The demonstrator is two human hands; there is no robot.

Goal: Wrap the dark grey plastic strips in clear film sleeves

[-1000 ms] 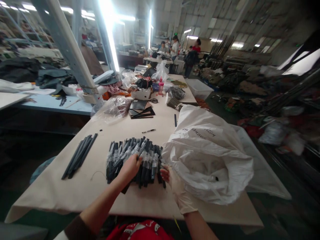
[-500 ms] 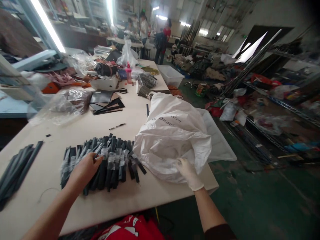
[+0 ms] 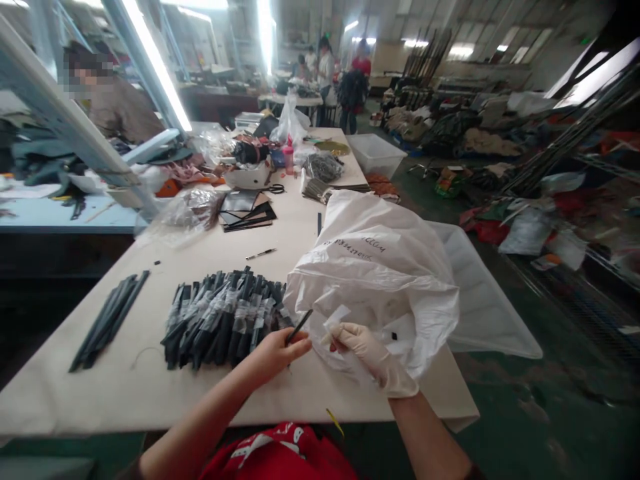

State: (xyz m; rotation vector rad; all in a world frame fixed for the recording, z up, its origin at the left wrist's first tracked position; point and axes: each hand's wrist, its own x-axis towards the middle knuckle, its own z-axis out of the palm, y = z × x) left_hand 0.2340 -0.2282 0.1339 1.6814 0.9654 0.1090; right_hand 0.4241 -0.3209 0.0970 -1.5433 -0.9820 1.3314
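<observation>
My left hand, bare, pinches a thin dark strip beside the right end of a pile of dark strips bound with clear wrapping. My right hand wears a pale glove, its fingertips closed on a small white piece, perhaps paper or plastic. This hand is in front of a large white sack with handwriting on it. A small black piece shows against the sack near the glove. Loose dark strips lie on the left of the table.
On the table lie a pen, flat dark sheets, scissors and a clear plastic bag. A translucent bin stands beyond the right edge. A person is at the far left.
My left hand has moved from over the pile rightwards, carrying a dark strip toward my gloved hand. The gloved hand now holds up a small white piece. The view has turned left.
</observation>
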